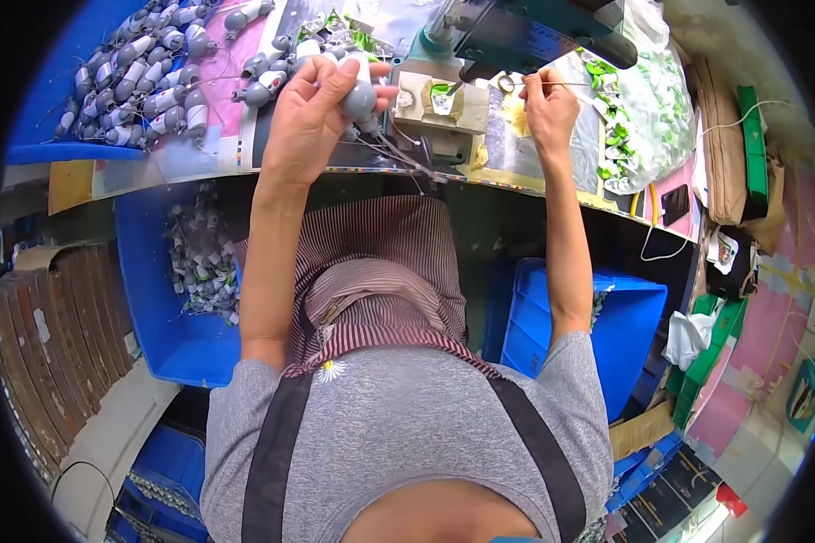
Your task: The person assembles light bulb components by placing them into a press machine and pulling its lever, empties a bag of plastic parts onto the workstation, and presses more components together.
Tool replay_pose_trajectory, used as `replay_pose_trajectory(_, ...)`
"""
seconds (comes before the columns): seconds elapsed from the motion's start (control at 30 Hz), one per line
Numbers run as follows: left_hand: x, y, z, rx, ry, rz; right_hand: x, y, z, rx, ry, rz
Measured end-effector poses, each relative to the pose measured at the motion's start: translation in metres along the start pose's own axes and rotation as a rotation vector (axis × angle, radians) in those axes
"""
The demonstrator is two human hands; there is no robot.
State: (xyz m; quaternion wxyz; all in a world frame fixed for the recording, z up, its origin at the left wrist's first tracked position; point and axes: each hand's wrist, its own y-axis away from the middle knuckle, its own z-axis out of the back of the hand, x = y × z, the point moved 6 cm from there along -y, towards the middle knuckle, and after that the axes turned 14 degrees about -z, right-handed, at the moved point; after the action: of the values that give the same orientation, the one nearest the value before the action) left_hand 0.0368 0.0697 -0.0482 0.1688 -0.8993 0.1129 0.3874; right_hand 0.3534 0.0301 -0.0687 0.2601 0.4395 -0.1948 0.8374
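Note:
My left hand point(303, 118) is closed on a grey and white bulb-shaped part point(359, 95), its thumb and fingers around the body. Thin wires trail from the part's lower end toward the table edge. Just right of it, a metal fixture block point(466, 109) sits under the press point(525, 45), with a small green and white piece point(442, 98) in its hollow. Beyond the block, my right hand point(551, 110) pinches a thin metal rod point(570, 84) that sticks out to the right. More grey and white parts point(263, 86) lie left of my left hand.
A blue tray point(72, 152) at the upper left is heaped with similar parts. Green and white pieces point(618, 136) and a clear plastic bag point(652, 118) full of them lie at the right. Below the bench stand blue bins point(190, 357). A phone point(675, 204) rests near the edge.

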Motion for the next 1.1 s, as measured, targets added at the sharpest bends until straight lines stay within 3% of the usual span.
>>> replay_pose_trajectory(0.1,0.001,0.009,-0.006,0.031,-0.107,0.088,0.004,-0.001,-0.003,-0.019,0.136,0.090)
replay_pose_trajectory(0.2,0.006,0.013,-0.012,0.060,-0.077,0.152,-0.001,-0.001,-0.002,0.081,-0.266,-0.078)
replay_pose_trajectory(0.27,0.012,0.015,-0.010,0.038,-0.128,0.172,0.006,0.005,-0.005,0.282,-0.610,-0.208)
replay_pose_trajectory(0.33,0.020,0.017,-0.007,-0.016,-0.207,0.181,0.023,0.022,-0.015,0.384,-0.692,-0.342)
replay_pose_trajectory(0.43,0.026,0.020,-0.006,-0.036,-0.275,0.148,0.038,0.047,-0.029,0.510,-0.725,-0.291)
replay_pose_trajectory(0.6,0.032,0.020,-0.007,-0.004,-0.505,0.035,0.053,0.063,-0.043,0.378,-0.386,-0.136)
replay_pose_trajectory(0.73,0.036,0.024,-0.011,-0.038,-0.634,0.079,0.059,0.068,-0.046,0.343,-0.235,-0.083)
replay_pose_trajectory(0.87,0.034,0.023,-0.016,-0.089,-0.842,0.033,0.063,0.071,-0.047,0.332,-0.236,-0.055)
replay_pose_trajectory(1.03,0.036,0.013,-0.029,-0.064,-1.018,-0.195,0.072,0.074,-0.047,0.287,-0.185,0.022)
replay_pose_trajectory(1.1,0.036,0.011,-0.033,-0.050,-1.071,-0.225,0.064,0.069,-0.048,0.409,-0.329,-0.124)
